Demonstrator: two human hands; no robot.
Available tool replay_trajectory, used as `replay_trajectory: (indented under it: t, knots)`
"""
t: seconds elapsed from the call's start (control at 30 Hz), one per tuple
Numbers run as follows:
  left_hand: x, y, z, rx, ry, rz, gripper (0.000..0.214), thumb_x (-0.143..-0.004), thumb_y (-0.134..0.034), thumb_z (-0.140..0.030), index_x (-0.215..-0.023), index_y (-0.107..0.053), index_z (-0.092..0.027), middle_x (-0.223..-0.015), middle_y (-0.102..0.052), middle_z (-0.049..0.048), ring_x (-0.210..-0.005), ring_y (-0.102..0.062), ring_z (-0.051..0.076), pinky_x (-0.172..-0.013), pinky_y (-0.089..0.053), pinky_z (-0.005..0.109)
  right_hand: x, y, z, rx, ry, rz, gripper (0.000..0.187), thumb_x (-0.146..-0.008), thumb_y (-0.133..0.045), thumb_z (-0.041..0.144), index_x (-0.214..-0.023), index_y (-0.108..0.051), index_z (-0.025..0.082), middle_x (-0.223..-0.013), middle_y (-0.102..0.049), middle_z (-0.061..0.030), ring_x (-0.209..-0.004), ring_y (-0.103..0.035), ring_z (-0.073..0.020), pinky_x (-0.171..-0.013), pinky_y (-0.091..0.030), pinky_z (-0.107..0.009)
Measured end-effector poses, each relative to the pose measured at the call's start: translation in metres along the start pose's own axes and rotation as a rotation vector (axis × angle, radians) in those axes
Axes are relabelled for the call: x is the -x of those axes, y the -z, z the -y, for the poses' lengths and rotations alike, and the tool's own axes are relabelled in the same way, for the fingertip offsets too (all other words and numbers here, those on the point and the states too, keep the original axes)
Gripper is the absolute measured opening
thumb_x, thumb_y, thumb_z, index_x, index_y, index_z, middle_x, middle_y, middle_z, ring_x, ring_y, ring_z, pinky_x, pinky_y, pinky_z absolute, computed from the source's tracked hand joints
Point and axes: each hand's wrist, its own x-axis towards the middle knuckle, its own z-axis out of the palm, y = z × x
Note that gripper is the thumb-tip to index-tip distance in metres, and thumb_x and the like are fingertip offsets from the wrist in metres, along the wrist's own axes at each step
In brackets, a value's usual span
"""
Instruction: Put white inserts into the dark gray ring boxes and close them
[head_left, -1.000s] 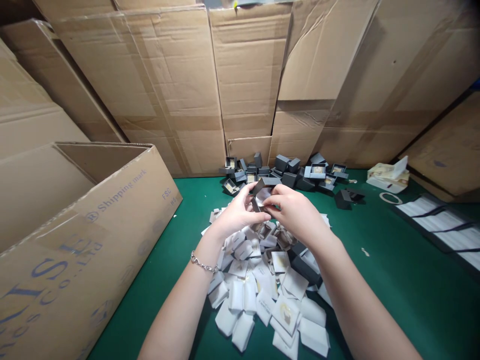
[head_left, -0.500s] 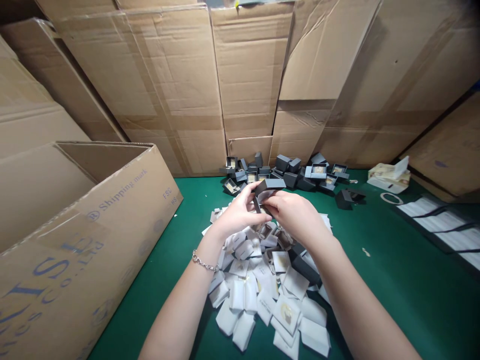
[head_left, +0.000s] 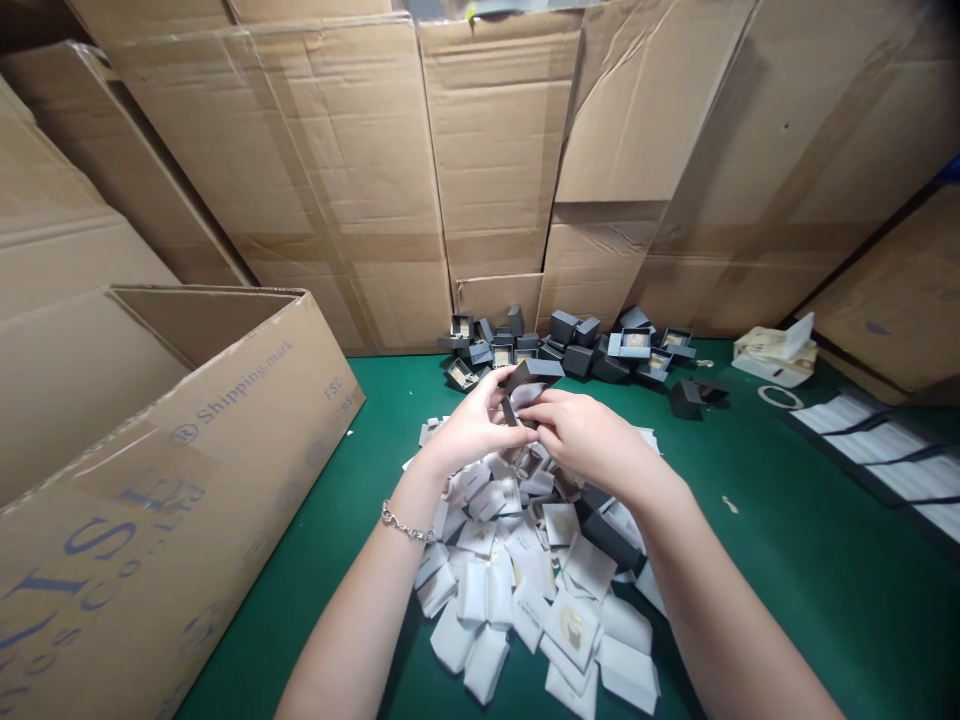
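— A small dark grey cardboard box (head_left: 534,372) is what we're looking at, held up just above the white pile, isn't it?
— Yes. We see the left hand (head_left: 474,425) with its fingers (head_left: 496,392) clamped on the box, and the right hand (head_left: 589,437) with its fingers (head_left: 546,410) pressed to it from the other side.
— What's around it?
— White paper-wrapped pieces (head_left: 510,590) below, on the green tabletop (head_left: 757,590), and a heap of dark grey boxes (head_left: 574,350) beyond.
— And to the left?
— A brown cardboard carton (head_left: 225,400) with blue print.
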Motion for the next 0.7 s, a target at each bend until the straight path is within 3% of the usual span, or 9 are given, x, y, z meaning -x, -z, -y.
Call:
replay_trajectory:
  t: [0.17,0.33,0.47,0.7]
  knots:
    - [0.0,0.004,-0.003,0.077,0.056,-0.083,0.092,-0.059,-0.081,-0.017,-0.138,-0.034,-0.021,-0.121,-0.058,0.0133,-0.109,-0.059,0.024,-0.096,-0.046,0.042,0.006,0.003,0.006,-0.029,0.01,0.026,0.037,-0.081,-0.042,0.016,-0.106,-0.068,0.022,-0.123,-0.061,-0.0041,-0.097,-0.062,-0.0185,-0.07,-0.044,-0.026]
    - [0.002,0.005,-0.009,0.186,0.146,-0.184,0.085,-0.065,-0.078,-0.025,-0.138,-0.033,-0.026,-0.121,-0.061,0.0107,-0.105,-0.061,0.021,-0.087,-0.05,0.036,-0.001,-0.013,0.011,0.102,0.043,-0.102,0.024,-0.083,-0.047,0.012,-0.101,-0.062,0.017,-0.107,-0.062,-0.0071,-0.088,-0.062,-0.0172,-0.063,-0.039,-0.025]
    - [0.005,0.004,-0.014,0.204,0.149,-0.193,0.081,-0.065,-0.078,-0.023,-0.135,-0.038,-0.024,-0.115,-0.064,0.0087,-0.099,-0.062,0.018,-0.083,-0.05,0.031,-0.01,-0.029,0.011,0.229,0.015,-0.234,0.016,-0.088,-0.044,0.015,-0.087,-0.06,0.018,-0.091,-0.061,-0.0044,-0.068,-0.059,-0.0134,-0.051,-0.03,-0.025]
    - [0.003,0.002,-0.014,0.223,0.126,-0.187,0.068,-0.069,-0.076,-0.032,-0.129,-0.045,-0.022,-0.112,-0.065,0.0098,-0.094,-0.065,0.018,-0.08,-0.051,0.03,-0.013,-0.028,0.001,0.288,0.027,-0.204,0.014,-0.087,-0.047,0.019,-0.092,-0.061,0.021,-0.097,-0.062,-0.0032,-0.067,-0.058,-0.0123,-0.049,-0.025,-0.025]
